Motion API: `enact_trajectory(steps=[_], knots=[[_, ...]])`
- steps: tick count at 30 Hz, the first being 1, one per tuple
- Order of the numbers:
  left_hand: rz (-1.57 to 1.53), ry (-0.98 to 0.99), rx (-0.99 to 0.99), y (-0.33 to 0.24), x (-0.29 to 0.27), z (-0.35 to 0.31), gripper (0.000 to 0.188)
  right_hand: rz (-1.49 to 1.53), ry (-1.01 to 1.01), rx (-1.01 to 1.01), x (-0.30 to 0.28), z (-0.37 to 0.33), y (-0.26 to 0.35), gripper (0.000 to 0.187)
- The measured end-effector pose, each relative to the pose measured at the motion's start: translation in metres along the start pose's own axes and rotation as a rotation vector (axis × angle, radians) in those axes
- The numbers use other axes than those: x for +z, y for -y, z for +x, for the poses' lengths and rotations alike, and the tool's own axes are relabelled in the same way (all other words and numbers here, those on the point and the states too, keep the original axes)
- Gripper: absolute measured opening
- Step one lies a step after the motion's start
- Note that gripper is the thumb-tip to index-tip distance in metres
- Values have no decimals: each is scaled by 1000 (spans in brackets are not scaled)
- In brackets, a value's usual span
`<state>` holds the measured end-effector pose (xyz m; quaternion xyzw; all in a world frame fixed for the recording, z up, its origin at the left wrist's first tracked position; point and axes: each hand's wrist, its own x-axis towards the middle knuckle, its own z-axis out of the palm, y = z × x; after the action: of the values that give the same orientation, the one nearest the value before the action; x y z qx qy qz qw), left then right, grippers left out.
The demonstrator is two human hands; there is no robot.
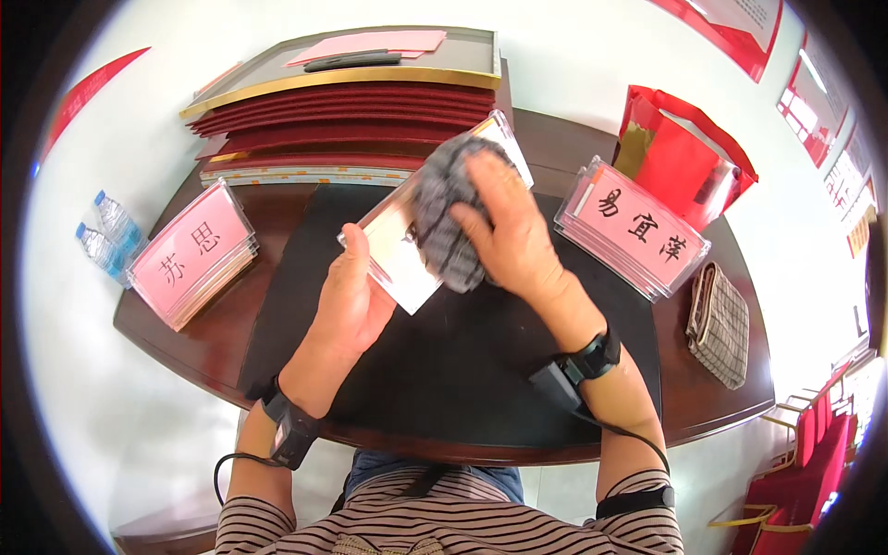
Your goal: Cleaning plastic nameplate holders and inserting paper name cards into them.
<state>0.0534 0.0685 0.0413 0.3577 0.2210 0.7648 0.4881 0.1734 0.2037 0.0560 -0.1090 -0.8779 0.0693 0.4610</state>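
My left hand grips the lower left end of a clear acrylic name plate holder, thumb on its near face. The holder is tilted above the black desk mat. My right hand presses a grey cloth with dark stripes against the holder's face, fingers spread over the cloth. Much of the holder is hidden behind the cloth; its upper right end shows past it. To the left lies a stack of pink name plates; another stack of pink name plates leans at the right.
At the back, dark red folders are piled under a gold-rimmed tray with pink paper and a black pen. A red gift bag stands back right, a checked pouch at the right edge. Water bottles lie far left. Red chairs stand beyond.
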Motion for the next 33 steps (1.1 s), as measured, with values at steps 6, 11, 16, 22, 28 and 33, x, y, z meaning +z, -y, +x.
enact_trajectory(steps=[6, 11, 16, 22, 28, 33], knots=[[109, -41, -2, 8, 0, -7, 62, -92, -140, 175, -6, -1, -19, 60], [110, 2, 66, 4, -2, -5, 63, 33, 25, 20, 9, -9, 22, 68], [1, -83, 12, -1, -9, -6, 65, 156, 205, -155, 7, -18, 48, 66], [37, -129, 47, -3, -8, -4, 65, 130, 268, -334, 1, -11, 40, 64], [59, -188, 97, -7, -10, -2, 64, -29, 10, -88, -13, 3, 3, 60], [137, -182, 56, -5, -8, -4, 63, 30, -237, 322, -27, 5, -29, 64]])
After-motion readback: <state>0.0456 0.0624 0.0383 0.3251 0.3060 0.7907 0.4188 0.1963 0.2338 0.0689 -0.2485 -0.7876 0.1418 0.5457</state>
